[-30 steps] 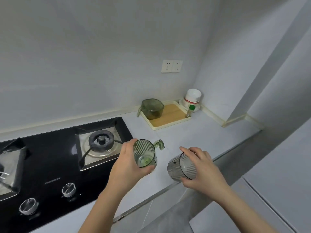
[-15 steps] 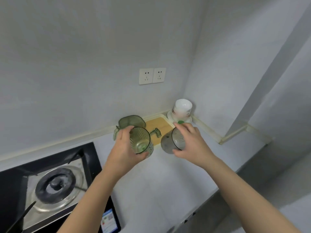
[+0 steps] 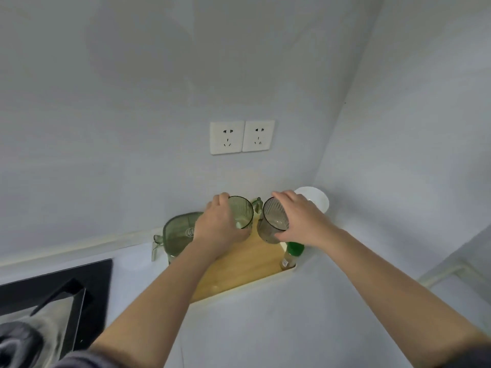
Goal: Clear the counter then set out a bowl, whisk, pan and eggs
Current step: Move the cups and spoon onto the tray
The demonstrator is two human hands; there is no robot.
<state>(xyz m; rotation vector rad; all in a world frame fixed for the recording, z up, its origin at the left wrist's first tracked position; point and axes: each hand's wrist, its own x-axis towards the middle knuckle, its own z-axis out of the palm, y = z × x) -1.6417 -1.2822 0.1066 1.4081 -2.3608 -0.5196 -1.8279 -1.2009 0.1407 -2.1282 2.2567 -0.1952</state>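
My left hand (image 3: 219, 227) grips a ribbed green glass mug (image 3: 241, 212), its handle pointing right. Beside it my right hand (image 3: 300, 221) grips a ribbed grey glass cup (image 3: 273, 220). Both glasses are tilted with their mouths toward me, over the far end of a wooden tray (image 3: 244, 264) with a cream rim. I cannot tell whether they touch the tray. A white bowl (image 3: 316, 200) sits in the corner behind my right hand. No whisk, pan or eggs are in view.
A green glass jug (image 3: 178, 235) stands at the tray's left end. A small green-capped bottle (image 3: 291, 254) stands at the tray's right edge. The black gas hob (image 3: 61, 296) fills the lower left. A double wall socket (image 3: 241, 136) is above the tray.
Both hands have carried the two glasses from the counter's front edge back to the tray in the corner. My view has moved closer to the wall.
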